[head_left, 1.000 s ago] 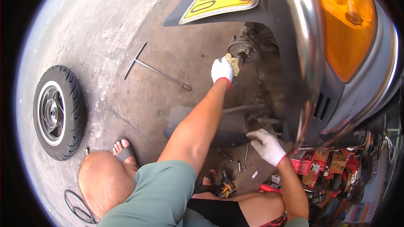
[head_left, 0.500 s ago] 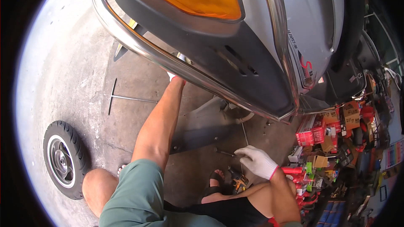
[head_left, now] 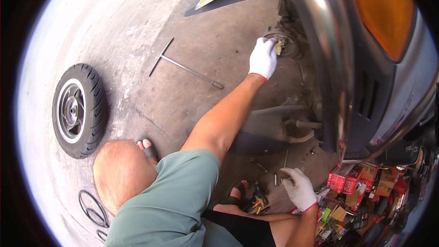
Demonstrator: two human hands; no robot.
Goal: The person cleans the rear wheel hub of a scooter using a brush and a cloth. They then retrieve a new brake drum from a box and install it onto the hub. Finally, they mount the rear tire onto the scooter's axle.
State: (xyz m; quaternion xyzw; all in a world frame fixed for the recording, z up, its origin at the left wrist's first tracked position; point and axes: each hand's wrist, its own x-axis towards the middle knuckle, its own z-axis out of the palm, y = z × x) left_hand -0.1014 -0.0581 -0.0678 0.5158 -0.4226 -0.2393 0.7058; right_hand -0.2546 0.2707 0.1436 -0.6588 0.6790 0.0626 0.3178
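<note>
I've got the L hand (head_left: 264, 57) up top, right of ctr, gloved fingertips pinching a yellowish cloth (head_left: 279, 47) at the face of the round hub (head_left: 290, 51). Cloth looks bunched; whatever sits at the hub's ctr is hidden behind it, & how much is tucked under the fingers I can't tell. R hand (head_left: 299, 190) is lower right, also gloved, fingers loosely bent w/ thumb a bit apart, nothing visible btwn them. In frame it's just beside two small metal sockets (head_left: 276, 179) on the floor; can't tell if it touches anything.

For cloth work on that hub I'd want a fuller fold under the fingertips, b/c a thin pinch would prob let the glove catch on metal edges. Short turns around the ctr, then out toward the rim, flipping to a fresh face as it soils. Firm but even press, no yanking; a loose corner could snag. I'd keep the wrist low too, since the chrome bar (head_left: 330, 32) hangs to the right in frame & the reach looks long. R hand could steady things, tho it's well apart from the hub rn.

Also mind what looks like the exhaust (head_left: 270, 126), mid-frame, right of the forearm: might be hot, can't tell. T-handle wrench (head_left: 192, 70) is upper left of ctr, wheel (head_left: 73, 110) far left, both well apart from the cloth.
</note>
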